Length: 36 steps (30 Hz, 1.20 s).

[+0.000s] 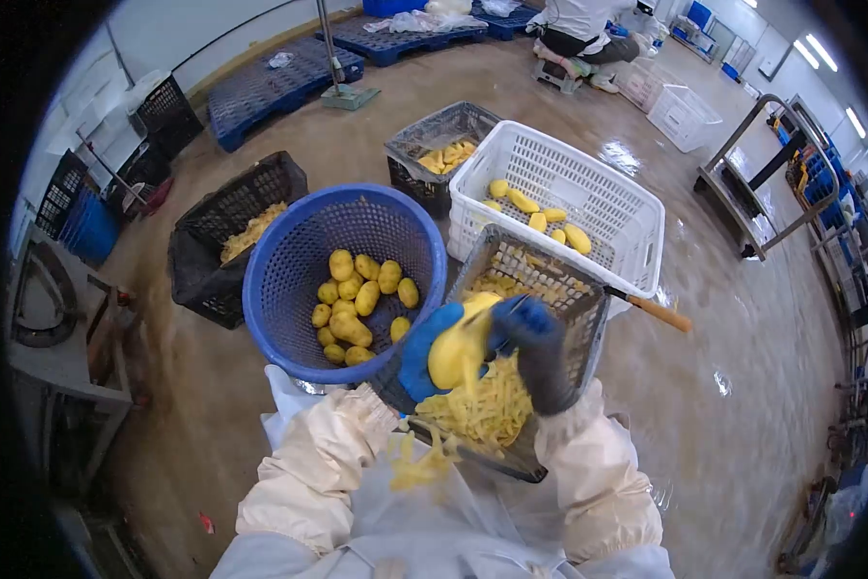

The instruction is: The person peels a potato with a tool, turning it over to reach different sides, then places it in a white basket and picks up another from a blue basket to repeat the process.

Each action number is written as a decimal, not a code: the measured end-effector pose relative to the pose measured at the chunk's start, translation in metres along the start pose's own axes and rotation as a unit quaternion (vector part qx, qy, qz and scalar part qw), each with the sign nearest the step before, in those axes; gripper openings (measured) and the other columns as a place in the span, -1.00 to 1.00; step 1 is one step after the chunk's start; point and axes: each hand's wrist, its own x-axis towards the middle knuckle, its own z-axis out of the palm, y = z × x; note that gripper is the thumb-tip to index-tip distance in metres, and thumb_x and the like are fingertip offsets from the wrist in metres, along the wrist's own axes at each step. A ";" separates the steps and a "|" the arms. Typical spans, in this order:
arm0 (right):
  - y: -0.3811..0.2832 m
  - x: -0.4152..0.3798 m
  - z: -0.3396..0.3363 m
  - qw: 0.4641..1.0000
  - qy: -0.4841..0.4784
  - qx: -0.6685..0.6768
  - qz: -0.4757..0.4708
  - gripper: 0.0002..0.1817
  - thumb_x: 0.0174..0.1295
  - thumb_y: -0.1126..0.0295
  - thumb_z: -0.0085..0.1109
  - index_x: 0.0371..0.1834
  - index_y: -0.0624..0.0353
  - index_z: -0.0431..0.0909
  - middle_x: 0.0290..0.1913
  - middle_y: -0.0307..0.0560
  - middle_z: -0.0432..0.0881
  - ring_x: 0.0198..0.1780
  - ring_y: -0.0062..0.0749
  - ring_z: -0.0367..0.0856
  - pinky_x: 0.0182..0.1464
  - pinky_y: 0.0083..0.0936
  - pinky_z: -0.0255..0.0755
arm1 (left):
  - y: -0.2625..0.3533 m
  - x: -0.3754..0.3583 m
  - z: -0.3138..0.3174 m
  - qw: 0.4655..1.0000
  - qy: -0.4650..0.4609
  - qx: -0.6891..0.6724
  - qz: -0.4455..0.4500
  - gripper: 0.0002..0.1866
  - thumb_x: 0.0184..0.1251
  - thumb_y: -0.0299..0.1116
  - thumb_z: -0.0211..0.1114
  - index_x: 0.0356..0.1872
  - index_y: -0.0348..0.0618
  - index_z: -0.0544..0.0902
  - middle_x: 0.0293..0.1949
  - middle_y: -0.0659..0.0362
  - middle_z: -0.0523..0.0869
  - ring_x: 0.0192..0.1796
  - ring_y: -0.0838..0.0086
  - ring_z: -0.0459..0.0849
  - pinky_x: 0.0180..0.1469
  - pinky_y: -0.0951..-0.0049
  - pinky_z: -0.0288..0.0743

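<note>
My left hand [419, 357], in a blue glove, is wrapped round a partly peeled yellow potato [455, 355]. Over the potato's right side is my right hand [530, 333], gloved and blurred by motion; what it holds cannot be made out. Both hands are above a dark crate [588, 333] with many peel strips [487, 405] in it. Some strips hang near my left sleeve. A wooden-handled tool [661, 313] rests across the crate's right edge. To the left, a blue basket [270, 289] holds several unpeeled potatoes [350, 328].
A white crate [636, 212] with several peeled potatoes [577, 238] stands behind the dark one. Two black crates [197, 241] [416, 145] hold scraps. A metal cart [752, 207] is at right, blue pallets [270, 87] at back left. A person [583, 29] sits at the back.
</note>
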 end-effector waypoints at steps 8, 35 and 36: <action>0.009 -0.007 -0.005 0.999 -0.037 -0.001 -0.015 -0.81 0.20 0.36 0.23 -0.20 0.23 0.56 -0.42 -0.17 0.62 -0.47 -0.58 0.53 -0.39 -0.66 0.39 | 0.036 -0.016 0.041 0.988 -0.031 -0.126 -0.086 -0.37 0.39 0.08 -0.04 0.24 -0.25 0.36 -0.01 -0.07 0.60 0.03 0.13 0.59 0.13 0.08 0.47; -0.001 0.033 -0.042 0.985 0.153 -0.068 -0.042 -0.86 0.29 0.31 0.08 -0.31 0.14 0.50 -0.52 -0.27 0.51 -0.56 -0.65 0.38 -0.50 -0.73 0.23 | 0.026 -0.023 0.040 0.972 -0.108 -0.086 -0.189 -0.41 0.29 -0.09 0.16 0.22 -0.30 0.36 0.02 -0.08 0.59 -0.04 0.16 0.65 -0.02 0.14 0.58; -0.001 0.033 -0.048 0.985 0.155 -0.066 -0.043 -0.86 0.29 0.31 0.08 -0.31 0.14 0.50 -0.52 -0.27 0.51 -0.56 -0.65 0.38 -0.50 -0.73 0.23 | 0.028 -0.024 0.043 0.972 -0.108 -0.083 -0.191 -0.41 0.29 -0.09 0.16 0.22 -0.30 0.36 0.02 -0.08 0.59 -0.04 0.16 0.65 -0.02 0.14 0.58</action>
